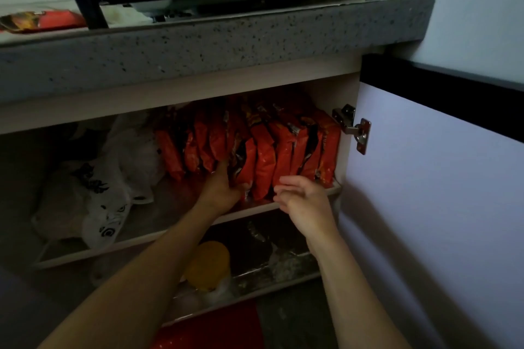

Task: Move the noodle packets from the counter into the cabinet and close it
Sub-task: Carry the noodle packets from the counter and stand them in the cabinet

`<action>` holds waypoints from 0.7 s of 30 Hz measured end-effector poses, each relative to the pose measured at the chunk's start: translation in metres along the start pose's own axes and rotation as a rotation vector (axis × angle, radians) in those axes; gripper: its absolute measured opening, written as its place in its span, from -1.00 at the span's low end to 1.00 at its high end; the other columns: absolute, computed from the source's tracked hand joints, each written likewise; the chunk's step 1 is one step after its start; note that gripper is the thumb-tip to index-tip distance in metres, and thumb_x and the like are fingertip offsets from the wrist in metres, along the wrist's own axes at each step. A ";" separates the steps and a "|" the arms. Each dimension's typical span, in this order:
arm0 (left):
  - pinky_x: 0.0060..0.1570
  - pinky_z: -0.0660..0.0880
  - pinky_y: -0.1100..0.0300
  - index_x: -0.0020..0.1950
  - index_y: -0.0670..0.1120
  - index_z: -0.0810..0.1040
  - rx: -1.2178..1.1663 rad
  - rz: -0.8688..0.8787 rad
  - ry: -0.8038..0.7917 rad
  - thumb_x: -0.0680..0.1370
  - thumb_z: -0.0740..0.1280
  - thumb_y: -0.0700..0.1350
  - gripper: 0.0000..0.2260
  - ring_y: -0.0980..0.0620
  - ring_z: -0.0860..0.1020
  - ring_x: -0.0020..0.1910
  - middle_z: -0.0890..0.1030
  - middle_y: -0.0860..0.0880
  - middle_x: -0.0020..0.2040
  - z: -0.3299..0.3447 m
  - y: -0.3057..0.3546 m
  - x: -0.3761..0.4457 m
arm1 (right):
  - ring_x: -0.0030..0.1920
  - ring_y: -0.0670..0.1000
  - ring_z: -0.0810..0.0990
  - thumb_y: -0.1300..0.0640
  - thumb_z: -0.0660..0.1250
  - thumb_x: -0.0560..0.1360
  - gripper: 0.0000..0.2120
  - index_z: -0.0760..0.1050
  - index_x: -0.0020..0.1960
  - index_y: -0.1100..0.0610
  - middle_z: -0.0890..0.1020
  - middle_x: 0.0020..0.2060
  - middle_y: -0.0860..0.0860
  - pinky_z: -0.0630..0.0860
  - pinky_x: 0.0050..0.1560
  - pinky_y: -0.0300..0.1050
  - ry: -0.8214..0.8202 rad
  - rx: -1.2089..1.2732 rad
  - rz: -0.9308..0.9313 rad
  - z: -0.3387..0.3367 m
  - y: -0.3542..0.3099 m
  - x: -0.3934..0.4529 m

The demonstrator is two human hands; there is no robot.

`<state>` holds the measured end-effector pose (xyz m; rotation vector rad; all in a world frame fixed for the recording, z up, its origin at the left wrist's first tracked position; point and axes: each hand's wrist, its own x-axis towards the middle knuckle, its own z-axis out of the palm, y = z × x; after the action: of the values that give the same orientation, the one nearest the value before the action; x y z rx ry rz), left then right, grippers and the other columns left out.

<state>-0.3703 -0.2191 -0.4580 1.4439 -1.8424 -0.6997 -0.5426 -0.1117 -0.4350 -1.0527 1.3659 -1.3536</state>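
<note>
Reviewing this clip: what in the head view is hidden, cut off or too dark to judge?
- Left hand fingertips: buried among the noodle packets, so the exact grip is unclear.
- Packet on the counter: cut off by the left edge and a dark post; whether more lie there is unknown.
- Lower shelf: the yellow object is dim and partly behind the left forearm.
- Packet print: too blurred to read.
- Right hand: motion-blurred, apparently empty.

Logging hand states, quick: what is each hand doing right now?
Left hand: grips a noodle packet on the shelf.
Right hand: open, holding nothing.
</note>
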 end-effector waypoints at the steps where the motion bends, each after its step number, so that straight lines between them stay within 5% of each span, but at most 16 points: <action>1: 0.26 0.34 0.23 0.54 -0.07 0.17 -0.008 -0.030 0.018 0.48 0.45 -0.18 -0.30 0.02 0.46 0.31 0.50 -0.03 0.32 -0.005 0.003 -0.004 | 0.05 -0.03 0.66 0.26 0.36 0.52 -0.75 0.56 -0.03 -0.11 0.69 -0.04 -0.05 0.54 0.24 0.06 -0.005 -0.026 -0.022 0.001 -0.001 -0.002; 5: 0.14 0.47 0.17 0.30 -0.12 0.49 -0.125 -0.165 0.007 0.49 0.45 -0.22 -0.61 0.02 0.57 0.08 0.62 -0.07 0.10 -0.037 0.018 -0.037 | -0.01 -0.07 0.66 0.23 0.40 0.50 -0.82 0.59 0.05 0.00 0.70 -0.09 -0.06 0.58 0.16 -0.03 -0.046 -0.135 -0.111 0.005 -0.013 -0.020; 9: -0.17 0.52 0.15 -0.05 0.02 0.60 -0.111 -0.086 -0.031 0.52 0.40 -0.23 -0.86 0.00 0.62 -0.17 0.68 -0.09 -0.19 -0.082 0.047 -0.097 | -0.02 -0.13 0.65 0.18 0.41 0.50 -0.81 0.59 0.11 0.04 0.68 -0.06 -0.07 0.57 0.06 -0.20 -0.135 -0.215 -0.199 0.014 -0.033 -0.056; 17: -0.18 0.50 0.30 -0.12 0.17 0.60 0.256 0.135 0.055 0.49 0.45 -0.08 -0.87 0.25 0.61 -0.23 0.66 0.14 -0.25 -0.191 0.124 -0.209 | -0.10 -0.24 0.60 0.14 0.43 0.50 -0.91 0.60 -0.01 0.02 0.64 -0.13 -0.15 0.49 -0.14 -0.43 -0.227 -0.508 -0.522 0.035 -0.104 -0.135; 21: -0.20 0.47 0.37 -0.07 0.09 0.63 0.387 0.149 0.093 0.50 0.43 -0.07 -0.94 0.27 0.59 -0.22 0.66 0.14 -0.22 -0.254 0.166 -0.252 | -0.18 -0.24 0.61 0.14 0.43 0.48 -0.94 0.62 -0.04 0.05 0.65 -0.21 -0.14 0.46 -0.24 -0.43 -0.280 -0.614 -0.684 0.061 -0.172 -0.168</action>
<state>-0.2336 0.0653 -0.2203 1.5248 -2.0630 -0.2037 -0.4516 0.0338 -0.2556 -2.1841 1.2809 -1.1800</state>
